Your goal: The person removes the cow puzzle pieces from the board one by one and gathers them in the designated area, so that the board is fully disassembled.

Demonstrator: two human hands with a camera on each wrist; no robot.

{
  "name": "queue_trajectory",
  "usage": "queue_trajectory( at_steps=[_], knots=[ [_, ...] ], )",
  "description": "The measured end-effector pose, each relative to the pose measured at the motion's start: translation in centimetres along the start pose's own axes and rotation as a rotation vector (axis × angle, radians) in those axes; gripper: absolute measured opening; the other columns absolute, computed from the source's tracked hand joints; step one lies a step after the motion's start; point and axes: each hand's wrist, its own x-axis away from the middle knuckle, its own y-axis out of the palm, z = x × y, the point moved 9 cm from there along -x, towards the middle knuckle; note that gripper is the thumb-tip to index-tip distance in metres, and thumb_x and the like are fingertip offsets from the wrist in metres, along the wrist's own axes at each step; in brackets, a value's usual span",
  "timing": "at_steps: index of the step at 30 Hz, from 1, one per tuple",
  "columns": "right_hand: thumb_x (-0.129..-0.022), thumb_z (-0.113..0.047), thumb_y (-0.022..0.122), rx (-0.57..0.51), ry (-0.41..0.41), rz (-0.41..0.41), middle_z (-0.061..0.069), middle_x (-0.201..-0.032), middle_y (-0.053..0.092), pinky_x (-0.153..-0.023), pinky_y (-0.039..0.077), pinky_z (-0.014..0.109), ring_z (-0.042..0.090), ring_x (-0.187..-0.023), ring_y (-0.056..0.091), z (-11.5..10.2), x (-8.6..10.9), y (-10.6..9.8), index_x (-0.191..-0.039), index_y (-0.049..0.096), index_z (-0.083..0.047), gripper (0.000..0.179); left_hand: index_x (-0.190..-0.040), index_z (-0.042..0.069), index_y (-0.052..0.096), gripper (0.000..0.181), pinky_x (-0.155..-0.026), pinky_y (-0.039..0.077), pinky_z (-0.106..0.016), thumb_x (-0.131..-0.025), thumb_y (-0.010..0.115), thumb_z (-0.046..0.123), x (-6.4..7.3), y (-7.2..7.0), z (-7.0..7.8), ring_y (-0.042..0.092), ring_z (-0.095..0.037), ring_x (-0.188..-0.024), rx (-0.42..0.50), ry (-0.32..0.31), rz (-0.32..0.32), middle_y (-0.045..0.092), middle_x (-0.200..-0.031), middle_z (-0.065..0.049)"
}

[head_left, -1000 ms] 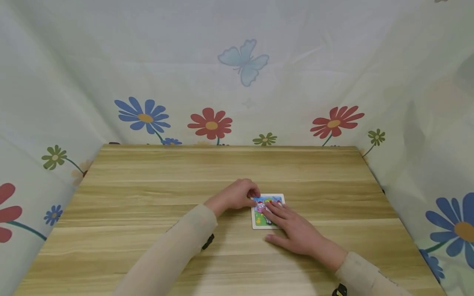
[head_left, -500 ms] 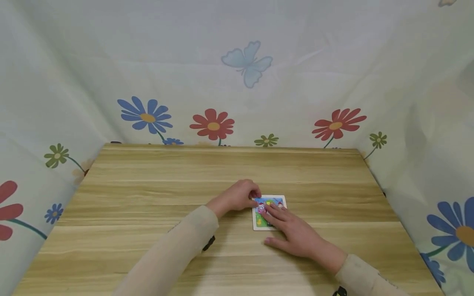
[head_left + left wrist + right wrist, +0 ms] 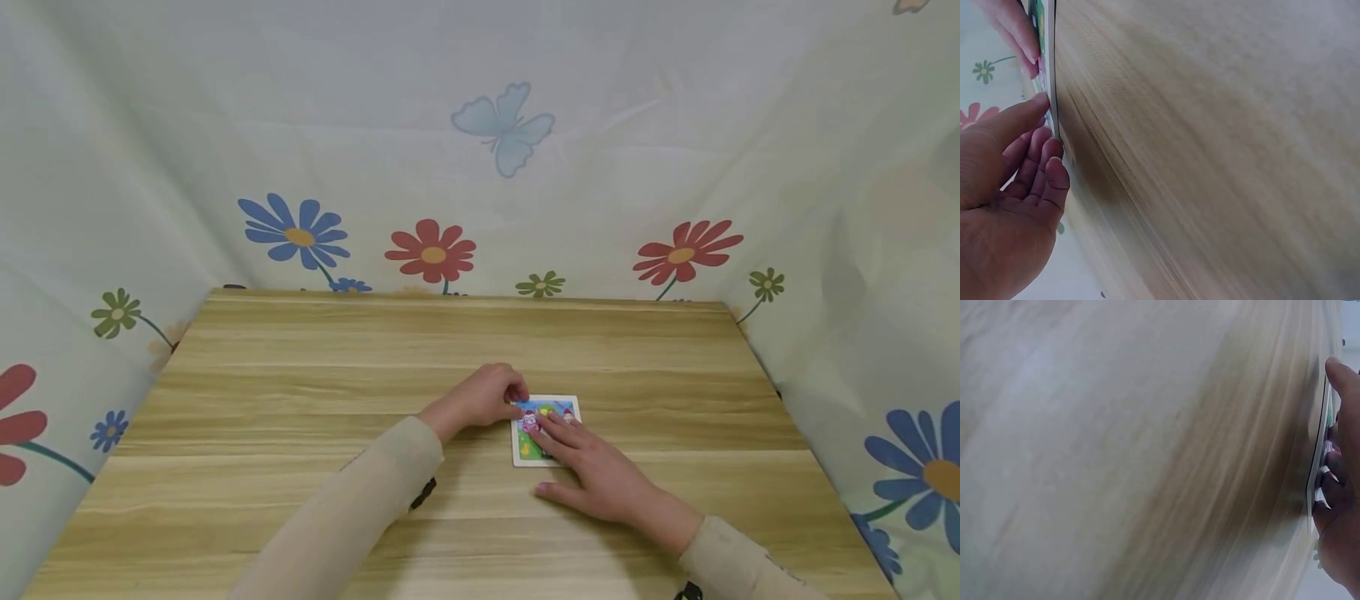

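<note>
A flat, roughly square picture card (image 3: 528, 448) with a white border and colourful cartoon print lies on the yellow-brown wood-grain surface (image 3: 337, 358), a little right of the middle. The bare left hand (image 3: 482, 397) pinches its far left corner between thumb and curled fingers; the bare right hand (image 3: 596, 473) lays nearly straight fingers across the print, its thumb just off the near edge. If the left hand lifts while the right presses, the card could bend or slip free; lopsided pressure could also swing it askew
</note>
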Motion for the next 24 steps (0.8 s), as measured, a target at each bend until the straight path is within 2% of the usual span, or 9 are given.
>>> queue_trajectory(
  at_steps=[8,16,24],
  knots=[
    [-0.1,-0.054,0.071,-0.021,0.008,0.006,0.008,-0.171,0.037,-0.123,0.033,0.057,0.036,-0.158,0.033,0.09,0.08,0.02,-0.164,0.044,-0.018,0.079,-0.106,0.011,0.074,0.015,-0.09,0.052,-0.033,-0.095,0.083,0.015,-0.15,0.18,-0.34,0.06,-0.014,-0.093,0.032,-0.036,-0.029,0.067,-0.099,0.001],
    [-0.1,-0.06,0.067,-0.021,0.022,0.001,0.005,-0.171,0.038,-0.119,0.038,0.06,0.037,-0.156,0.036,0.13,0.14,0.07,-0.164,0.046,-0.021,0.077,-0.107,0.012,0.072,0.016,-0.092,0.049,-0.034,-0.095,0.083,0.016,-0.22,0.24,-0.54,0.057,-0.015,-0.095,0.029,-0.073,-0.057,0.064,-0.099,0.002],
    [-0.099,-0.061,0.068,-0.018,0.019,0.012,0.005,-0.172,0.037,-0.118,0.04,0.06,0.035,-0.157,0.036,0.19,-0.01,-0.08,-0.163,0.046,-0.023,0.078,-0.107,0.012,0.072,0.017,-0.091,0.049,-0.033,-0.095,0.083,0.016,-0.28,0.03,-0.46,0.057,-0.015,-0.094,0.036,-0.078,-0.063,0.064,-0.1,0.0]
  ],
)
